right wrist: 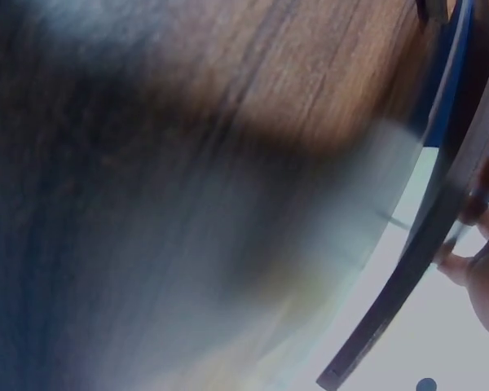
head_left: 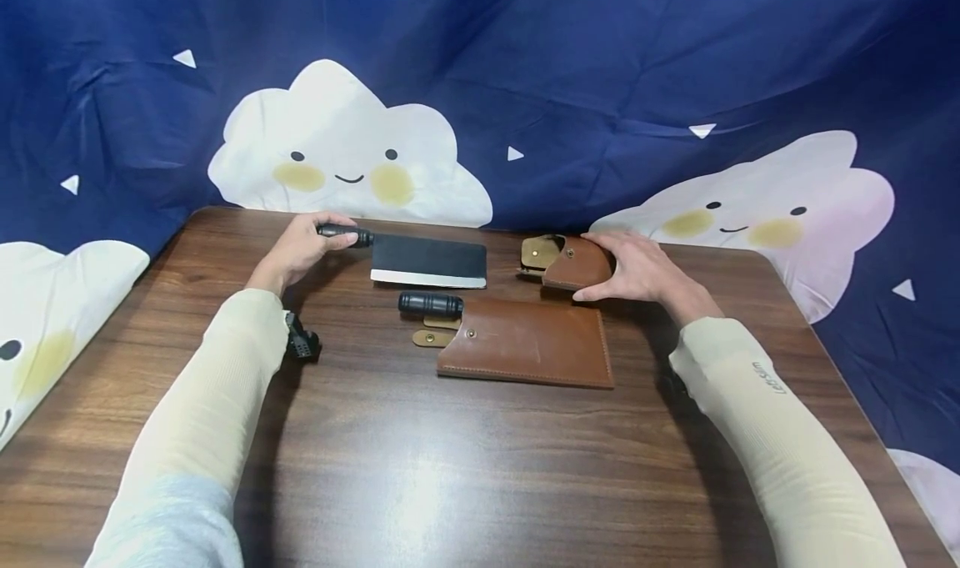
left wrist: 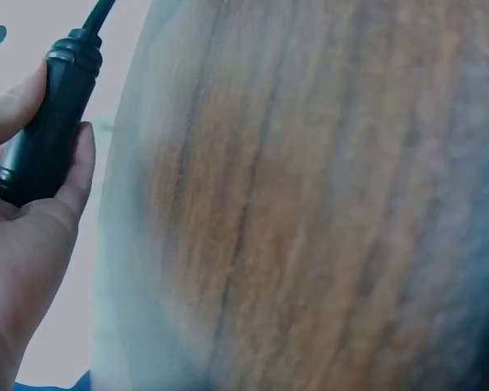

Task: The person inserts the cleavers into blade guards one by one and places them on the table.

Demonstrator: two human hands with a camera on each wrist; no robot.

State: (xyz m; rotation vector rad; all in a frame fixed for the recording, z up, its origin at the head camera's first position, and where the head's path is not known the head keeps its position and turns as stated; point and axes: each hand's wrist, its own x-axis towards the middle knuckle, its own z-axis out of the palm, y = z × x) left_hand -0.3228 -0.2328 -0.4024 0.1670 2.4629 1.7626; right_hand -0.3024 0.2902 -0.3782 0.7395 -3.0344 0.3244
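At the back left, my left hand grips the black ribbed handle of a cleaver. Its blade, dark with a bright lower edge, points right over the table. My right hand holds the right end of a small brown leather sheath, thumb along the near edge and fingers at the far edge. A tan flap with a snap stands at that sheath's left end, facing the cleaver. In the right wrist view only part of the hand shows, beside a dark curved edge.
In front of both hands lies a larger brown leather sheath with a black handle sticking out of its left end and a tan snap strap below it. A dark blue cloth with clouds hangs behind the wooden table.
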